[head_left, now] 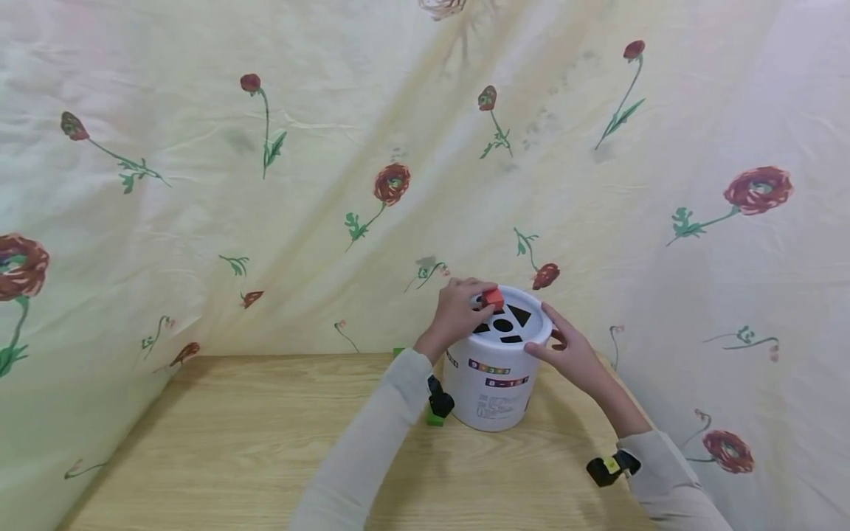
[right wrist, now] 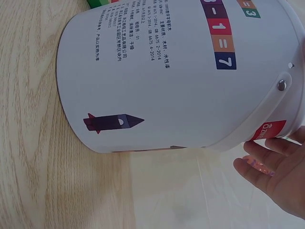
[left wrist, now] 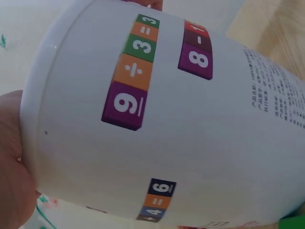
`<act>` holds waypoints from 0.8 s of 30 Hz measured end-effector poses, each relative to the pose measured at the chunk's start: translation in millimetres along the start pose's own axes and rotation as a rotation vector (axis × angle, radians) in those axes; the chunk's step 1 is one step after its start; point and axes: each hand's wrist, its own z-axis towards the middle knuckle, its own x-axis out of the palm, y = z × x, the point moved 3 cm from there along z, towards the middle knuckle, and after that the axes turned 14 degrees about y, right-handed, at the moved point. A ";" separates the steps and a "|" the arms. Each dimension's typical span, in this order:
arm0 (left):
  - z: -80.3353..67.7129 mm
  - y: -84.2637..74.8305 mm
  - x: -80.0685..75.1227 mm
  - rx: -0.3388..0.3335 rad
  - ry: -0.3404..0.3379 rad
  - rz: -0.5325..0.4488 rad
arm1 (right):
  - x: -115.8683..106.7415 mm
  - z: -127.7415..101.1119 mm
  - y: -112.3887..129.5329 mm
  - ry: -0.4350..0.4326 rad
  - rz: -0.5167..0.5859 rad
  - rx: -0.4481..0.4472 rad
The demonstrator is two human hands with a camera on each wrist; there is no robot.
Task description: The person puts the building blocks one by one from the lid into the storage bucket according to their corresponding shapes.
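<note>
Left hand [head_left: 458, 313] pinches red block [head_left: 493, 298] over the bucket [head_left: 494, 383] lid's far-left hole; right hand [head_left: 571, 358], fingers spread, steadies the rim. IMO square it w/ the hole, then ease in.

- A white bucket [right wrist: 181, 81] fills most of the view, its base toward 9 o'clock and its rim toward 3 o'clock.
- Its wall carries black printed text, coloured number squares near 1 o'clock, and a dark rocket picture [right wrist: 113, 122] near 7 o'clock.
- The right hand [right wrist: 276, 174] sits at 4 o'clock, fingers straight, at the bucket's rim.
- The wooden desk [right wrist: 33, 157] lies under the bucket at 9 o'clock.
- A green block [right wrist: 99, 3] peeks in at 12 o'clock.
</note>
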 end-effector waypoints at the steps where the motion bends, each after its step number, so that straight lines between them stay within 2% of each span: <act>1: 0.6 -0.8 0.3 0.007 0.001 0.025 | 0.1 0.0 -0.4 -0.001 0.001 0.001; 14: 0.1 1.6 2.9 -0.009 -0.022 0.028 | -0.4 0.2 -1.6 0.001 0.007 0.005; 24: -2.4 -1.3 1.4 -0.012 -0.002 0.063 | 0.4 0.3 -1.9 0.003 0.011 0.005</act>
